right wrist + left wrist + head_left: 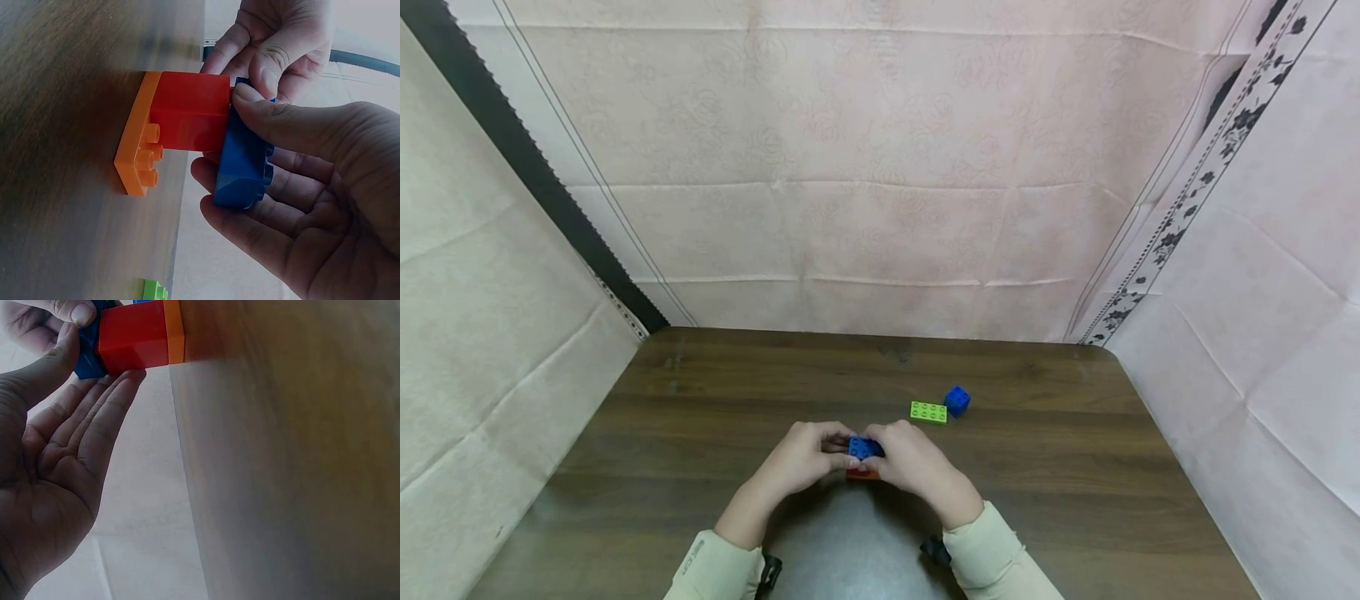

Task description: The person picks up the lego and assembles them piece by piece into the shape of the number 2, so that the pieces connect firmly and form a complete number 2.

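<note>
A blue brick [242,156] sits across the top of a red brick [190,115], which stands on a flat orange brick [132,144] on the table. In the right wrist view, a narrow gap with a bit of red stud shows between blue and red. My right hand [916,462] grips the blue brick, thumb on its near side and fingers behind. From the other side my left hand [803,458] pinches the same brick's end, its thumb near the right thumb. In the left wrist view its fingertips reach along the red brick [132,336].
Beyond the right hand, a lime green brick [928,412] lies on the brown wooden table [715,392]. Another blue brick [957,401] is close beside it. Pale cloth [865,233] hangs behind the table's back edge and along both sides.
</note>
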The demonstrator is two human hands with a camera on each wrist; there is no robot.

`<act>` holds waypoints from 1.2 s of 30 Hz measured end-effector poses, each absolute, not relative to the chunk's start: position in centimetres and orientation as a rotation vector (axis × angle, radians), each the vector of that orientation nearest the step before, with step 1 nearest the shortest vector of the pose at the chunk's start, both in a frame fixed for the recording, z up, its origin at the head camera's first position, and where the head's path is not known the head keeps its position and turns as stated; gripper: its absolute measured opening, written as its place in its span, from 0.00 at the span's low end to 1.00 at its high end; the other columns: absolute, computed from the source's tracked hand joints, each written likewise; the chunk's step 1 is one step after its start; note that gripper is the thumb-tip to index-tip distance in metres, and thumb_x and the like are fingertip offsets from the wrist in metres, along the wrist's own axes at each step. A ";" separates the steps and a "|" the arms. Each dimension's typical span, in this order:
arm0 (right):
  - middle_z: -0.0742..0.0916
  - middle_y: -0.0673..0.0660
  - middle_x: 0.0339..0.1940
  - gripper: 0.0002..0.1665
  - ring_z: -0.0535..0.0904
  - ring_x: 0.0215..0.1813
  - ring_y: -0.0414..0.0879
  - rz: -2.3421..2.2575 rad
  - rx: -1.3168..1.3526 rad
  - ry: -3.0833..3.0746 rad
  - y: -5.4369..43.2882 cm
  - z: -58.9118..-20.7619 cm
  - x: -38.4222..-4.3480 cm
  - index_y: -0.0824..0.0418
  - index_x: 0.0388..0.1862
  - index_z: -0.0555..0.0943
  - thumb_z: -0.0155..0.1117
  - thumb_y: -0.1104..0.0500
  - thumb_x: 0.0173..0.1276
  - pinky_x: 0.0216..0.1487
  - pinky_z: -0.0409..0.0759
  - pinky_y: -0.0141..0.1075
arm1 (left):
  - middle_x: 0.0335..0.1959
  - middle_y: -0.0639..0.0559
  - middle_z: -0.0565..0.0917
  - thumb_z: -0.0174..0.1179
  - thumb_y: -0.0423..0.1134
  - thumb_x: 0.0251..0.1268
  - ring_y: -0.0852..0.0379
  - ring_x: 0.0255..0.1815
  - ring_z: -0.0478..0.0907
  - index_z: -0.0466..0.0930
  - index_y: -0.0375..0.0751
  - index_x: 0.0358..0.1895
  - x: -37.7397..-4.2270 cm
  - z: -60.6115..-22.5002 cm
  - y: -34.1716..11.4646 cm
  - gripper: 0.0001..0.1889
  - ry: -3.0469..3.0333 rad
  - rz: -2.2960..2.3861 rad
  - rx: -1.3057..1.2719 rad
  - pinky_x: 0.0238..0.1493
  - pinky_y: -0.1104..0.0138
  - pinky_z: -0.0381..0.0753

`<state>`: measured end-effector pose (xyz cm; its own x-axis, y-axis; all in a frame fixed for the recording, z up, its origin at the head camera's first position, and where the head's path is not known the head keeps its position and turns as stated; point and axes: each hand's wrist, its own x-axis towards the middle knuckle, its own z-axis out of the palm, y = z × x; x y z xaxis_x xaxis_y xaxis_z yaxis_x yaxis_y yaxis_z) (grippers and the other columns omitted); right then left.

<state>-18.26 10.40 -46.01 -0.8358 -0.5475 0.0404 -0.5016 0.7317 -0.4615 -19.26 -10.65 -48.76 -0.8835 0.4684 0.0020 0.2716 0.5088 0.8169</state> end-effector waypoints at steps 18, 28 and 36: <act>0.87 0.47 0.38 0.16 0.76 0.31 0.34 -0.693 -0.878 2.838 10.4 -46.0 -18.3 0.59 0.52 0.84 0.72 0.55 0.68 0.35 0.76 0.29 | 0.40 0.58 0.88 0.70 0.44 0.65 0.63 0.40 0.84 0.85 0.50 0.49 -19.2 -48.5 -10.5 0.12 2.541 1.299 0.601 0.41 0.66 0.84; 0.86 0.46 0.36 0.16 0.75 0.30 0.35 -0.700 -0.879 2.840 10.4 -46.0 -18.3 0.59 0.51 0.84 0.72 0.55 0.67 0.34 0.76 0.29 | 0.40 0.58 0.87 0.70 0.44 0.65 0.63 0.41 0.84 0.85 0.49 0.50 -19.2 -48.5 -10.5 0.12 2.536 1.299 0.599 0.41 0.66 0.84; 0.87 0.47 0.37 0.17 0.76 0.31 0.35 -0.700 -0.864 2.834 10.5 -45.9 -18.3 0.59 0.52 0.84 0.72 0.55 0.68 0.35 0.76 0.30 | 0.40 0.57 0.87 0.70 0.43 0.64 0.62 0.39 0.84 0.85 0.48 0.49 -19.1 -48.5 -10.5 0.12 2.549 1.294 0.601 0.39 0.66 0.84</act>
